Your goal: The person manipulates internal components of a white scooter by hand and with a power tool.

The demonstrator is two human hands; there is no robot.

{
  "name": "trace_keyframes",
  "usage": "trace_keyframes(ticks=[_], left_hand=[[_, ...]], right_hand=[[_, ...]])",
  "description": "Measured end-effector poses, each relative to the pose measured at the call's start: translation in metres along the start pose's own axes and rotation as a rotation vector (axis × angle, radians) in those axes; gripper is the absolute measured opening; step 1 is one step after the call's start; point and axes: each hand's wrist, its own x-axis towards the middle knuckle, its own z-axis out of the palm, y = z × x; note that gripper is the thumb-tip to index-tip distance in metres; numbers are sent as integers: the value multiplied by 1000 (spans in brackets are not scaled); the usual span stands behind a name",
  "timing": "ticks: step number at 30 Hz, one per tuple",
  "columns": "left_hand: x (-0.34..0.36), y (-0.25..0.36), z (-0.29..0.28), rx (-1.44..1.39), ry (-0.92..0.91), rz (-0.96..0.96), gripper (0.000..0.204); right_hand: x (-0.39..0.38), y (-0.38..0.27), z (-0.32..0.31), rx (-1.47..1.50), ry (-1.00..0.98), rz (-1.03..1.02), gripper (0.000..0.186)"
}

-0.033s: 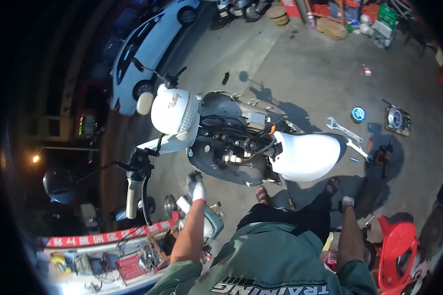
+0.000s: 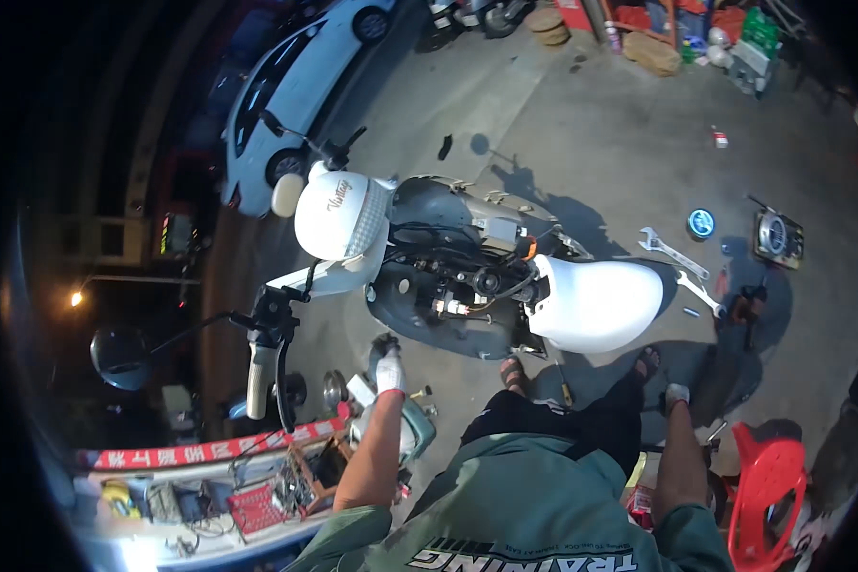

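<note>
A white motor scooter (image 2: 353, 224) stands in front of me, its middle body panels off. Wiring and engine parts (image 2: 486, 286) lie bare between the front cover and the white seat cowl (image 2: 596, 303). My left hand (image 2: 388, 367), in a white glove with dark fingertips, is beside the scooter's near lower side. Its fingers look stretched out, and I see nothing in them. Lower right, my right hand (image 2: 676, 394), also gloved, hangs apart from the scooter beside my leg. The fingers of that hand are too small and dark to make out.
Two large wrenches (image 2: 675, 253) (image 2: 702, 294), a round blue-lidded tin (image 2: 701, 223) and a dark power tool (image 2: 749, 305) lie on the floor at right. A screwdriver (image 2: 566, 383) is by my feet. Lower left stands a tool-covered bench (image 2: 210, 543); lower right, a red plastic chair (image 2: 770, 477).
The view has shifted slightly, so the surroundings sit a little to the right. My left hand has moved slightly to the right. My right hand stays by my leg.
</note>
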Motion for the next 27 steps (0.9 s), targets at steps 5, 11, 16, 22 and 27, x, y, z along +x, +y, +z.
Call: trace_keyframes(ticks=[5, 11, 16, 22, 27], left_hand=[[-54, 18, 33, 90, -5, 139, 26], [-4, 48, 75, -23, -42, -219, 48], [40, 54, 101, 132, 71, -212, 65], [52, 59, 113, 299, 8, -232, 62], [44, 50, 109, -27, 18, -142, 46]], right_hand=[[28, 54, 9, 6, -42, 35, 20], [20, 103, 32, -75, -147, 53, 26], [-17, 123, 49, -283, -230, 23, 28], [-102, 93, -9, 1575, -158, 622, 18], [-126, 63, -72, 1669, -38, 682, 18]])
